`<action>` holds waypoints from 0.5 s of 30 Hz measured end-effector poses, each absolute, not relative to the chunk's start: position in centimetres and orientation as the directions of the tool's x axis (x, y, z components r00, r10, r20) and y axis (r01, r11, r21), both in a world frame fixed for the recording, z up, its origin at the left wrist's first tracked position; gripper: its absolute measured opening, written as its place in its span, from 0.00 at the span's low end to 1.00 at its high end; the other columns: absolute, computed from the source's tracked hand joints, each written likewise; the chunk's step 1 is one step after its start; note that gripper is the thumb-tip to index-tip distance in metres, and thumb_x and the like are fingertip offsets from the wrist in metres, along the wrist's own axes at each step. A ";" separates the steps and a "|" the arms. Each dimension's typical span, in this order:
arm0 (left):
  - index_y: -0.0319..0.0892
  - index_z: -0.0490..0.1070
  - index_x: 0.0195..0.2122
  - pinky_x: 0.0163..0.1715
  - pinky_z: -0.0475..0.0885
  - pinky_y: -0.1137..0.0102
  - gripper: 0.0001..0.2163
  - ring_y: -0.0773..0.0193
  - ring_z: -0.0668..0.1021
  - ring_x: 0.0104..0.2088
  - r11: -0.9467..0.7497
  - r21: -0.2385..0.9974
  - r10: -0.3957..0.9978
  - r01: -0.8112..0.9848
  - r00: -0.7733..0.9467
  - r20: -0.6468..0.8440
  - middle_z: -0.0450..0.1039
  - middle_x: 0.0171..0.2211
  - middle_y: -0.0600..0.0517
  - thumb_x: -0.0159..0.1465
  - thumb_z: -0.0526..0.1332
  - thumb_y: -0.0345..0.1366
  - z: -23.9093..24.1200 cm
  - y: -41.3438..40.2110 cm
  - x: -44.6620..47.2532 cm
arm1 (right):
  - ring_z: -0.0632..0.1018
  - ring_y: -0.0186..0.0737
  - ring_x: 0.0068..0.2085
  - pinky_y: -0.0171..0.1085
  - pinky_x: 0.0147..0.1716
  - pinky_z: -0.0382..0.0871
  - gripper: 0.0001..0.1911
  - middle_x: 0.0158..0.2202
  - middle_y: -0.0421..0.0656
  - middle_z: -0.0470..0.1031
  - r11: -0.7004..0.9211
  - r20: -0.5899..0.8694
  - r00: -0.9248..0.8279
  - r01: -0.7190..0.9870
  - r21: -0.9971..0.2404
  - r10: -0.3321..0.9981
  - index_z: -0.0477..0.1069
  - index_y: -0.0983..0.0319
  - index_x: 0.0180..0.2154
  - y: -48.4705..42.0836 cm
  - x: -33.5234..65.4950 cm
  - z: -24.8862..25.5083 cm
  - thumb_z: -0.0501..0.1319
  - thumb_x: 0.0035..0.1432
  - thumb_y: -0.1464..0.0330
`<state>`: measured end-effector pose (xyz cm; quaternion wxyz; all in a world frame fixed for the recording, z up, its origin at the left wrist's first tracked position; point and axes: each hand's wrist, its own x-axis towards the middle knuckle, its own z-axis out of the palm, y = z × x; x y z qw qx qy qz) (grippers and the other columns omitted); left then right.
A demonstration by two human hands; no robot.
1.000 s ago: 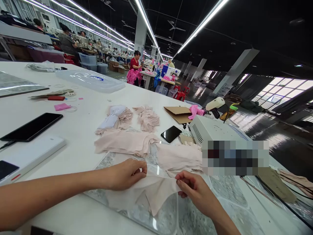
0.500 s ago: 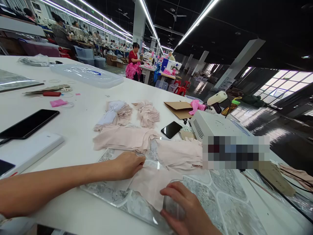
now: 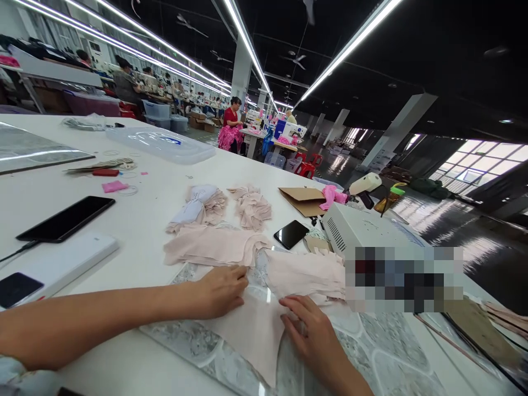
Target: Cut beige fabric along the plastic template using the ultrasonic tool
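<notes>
A pale pink fabric piece lies flat on a clear patterned template sheet at the near edge of the white table. My left hand presses down on the piece's top left edge with its fingers flat. My right hand lies on the piece's right side, fingers stretched out over the sheet. Just beyond them are two flat stacks of the same pink fabric, the second stack to the right. Two bundles of small pink pieces sit further back.
A black phone and a white machine stand right of the stacks. Another phone and a white power bank lie at the left. Cardboard, a clear lid and other workers at far tables are behind.
My right hand has moved up from the sheet's near edge and now lies flat on the fabric's right side. My left hand stays pressed on the top left edge. The camera tilted slightly.
</notes>
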<state>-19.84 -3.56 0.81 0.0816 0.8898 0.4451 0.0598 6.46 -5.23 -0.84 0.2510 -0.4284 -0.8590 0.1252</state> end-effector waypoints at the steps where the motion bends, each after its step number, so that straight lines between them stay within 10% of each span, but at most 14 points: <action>1: 0.40 0.68 0.34 0.38 0.72 0.66 0.05 0.56 0.77 0.39 -0.604 0.201 0.792 0.771 0.610 0.042 0.72 0.40 0.47 0.61 0.65 0.30 0.8 -3.5 -19.8 | 0.80 0.45 0.43 0.41 0.42 0.76 0.13 0.42 0.48 0.79 0.591 0.302 -0.508 0.684 -0.427 0.806 0.76 0.59 0.45 -4.6 6.0 -0.9 0.59 0.57 0.72; 8: 0.42 0.64 0.30 0.44 0.71 0.68 0.07 0.60 0.76 0.37 -0.663 0.259 0.744 0.703 0.659 0.114 0.74 0.35 0.49 0.63 0.60 0.26 0.7 -4.8 -19.7 | 0.77 0.46 0.40 0.40 0.40 0.71 0.08 0.34 0.44 0.76 0.501 0.072 -0.527 0.745 -0.440 0.847 0.73 0.58 0.29 -3.4 5.0 -1.7 0.59 0.47 0.75; 15: 0.44 0.63 0.34 0.29 0.67 0.75 0.04 0.67 0.74 0.29 -0.577 0.437 0.804 0.690 0.572 0.159 0.73 0.30 0.57 0.68 0.54 0.32 2.9 -4.8 -22.8 | 0.69 0.36 0.25 0.36 0.26 0.64 0.14 0.22 0.35 0.63 0.158 -0.105 -0.532 0.425 -0.891 0.840 0.61 0.59 0.25 -2.1 3.8 3.2 0.59 0.54 0.57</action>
